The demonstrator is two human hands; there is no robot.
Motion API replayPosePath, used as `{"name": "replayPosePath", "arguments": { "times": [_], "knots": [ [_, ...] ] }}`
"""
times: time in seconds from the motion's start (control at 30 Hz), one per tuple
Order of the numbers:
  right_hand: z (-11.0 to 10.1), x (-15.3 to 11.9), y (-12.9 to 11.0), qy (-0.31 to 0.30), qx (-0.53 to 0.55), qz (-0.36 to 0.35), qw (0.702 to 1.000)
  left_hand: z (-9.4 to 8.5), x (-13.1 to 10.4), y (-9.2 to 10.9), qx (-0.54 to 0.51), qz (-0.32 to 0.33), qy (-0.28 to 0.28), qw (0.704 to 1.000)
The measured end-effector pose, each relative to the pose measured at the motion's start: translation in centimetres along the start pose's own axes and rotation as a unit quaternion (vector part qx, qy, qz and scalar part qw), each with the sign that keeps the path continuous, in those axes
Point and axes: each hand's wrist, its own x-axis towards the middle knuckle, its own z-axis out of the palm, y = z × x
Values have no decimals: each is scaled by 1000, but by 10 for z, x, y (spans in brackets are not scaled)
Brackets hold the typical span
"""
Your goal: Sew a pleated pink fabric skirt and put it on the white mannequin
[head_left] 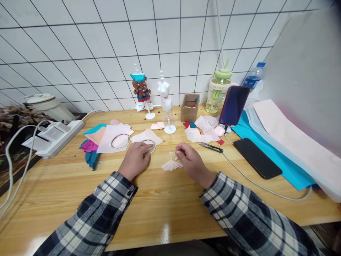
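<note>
My left hand [135,160] is closed at the near left edge of a thin round ring [153,148], perhaps a narrow tape roll, which lies partly on pale pink paper [144,135]. My right hand [194,164] is in a pinch, with a small whitish strip [172,153] showing at its fingertips. Just below those fingers a pleated pale pink fan [170,165] is spread on the table, its right end near the hand. Another thin ring [112,143] rests on a pale sheet [104,142] to the left.
Two small mannequins, one bare [167,103] and one dressed [141,90], stand at the back. Beside them are a cardboard box [189,110] and a green-lidded bottle [218,92]. Thread snips [213,147], a propped phone [234,105], a flat phone [257,158] and a cable lie right.
</note>
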Motion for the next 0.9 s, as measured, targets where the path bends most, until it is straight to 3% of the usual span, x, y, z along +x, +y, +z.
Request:
{"name": "replayPosePath", "arguments": {
  "times": [0.13, 0.3, 0.37, 0.57, 0.7, 0.8, 0.9],
  "knots": [
    [1, -1, 1, -40, -19, -1, 999, -13, -3, 21, -41, -10, 58, 997],
    [4, -3, 1, -73, -36, -22, 996, -22, -11, 57, -158, 27, -50, 986],
    [6, -4, 1, -77, -40, -25, 996, -21, -13, 65, -171, 37, -64, 982],
    [7, -4, 0, -85, -37, -22, 995, -24, -12, 68, -222, 97, -59, 968],
    [1, -2, 2, 4, -51, -4, 999, -22, -11, 65, -302, 34, -69, 950],
    [-4, -3, -2, 50, -97, -97, 989, -17, -12, 62, -380, -23, -91, 920],
    [-5, -5, -7, 34, -167, -185, 968, -14, -15, 58, -460, -16, -112, 880]
  ]
}}
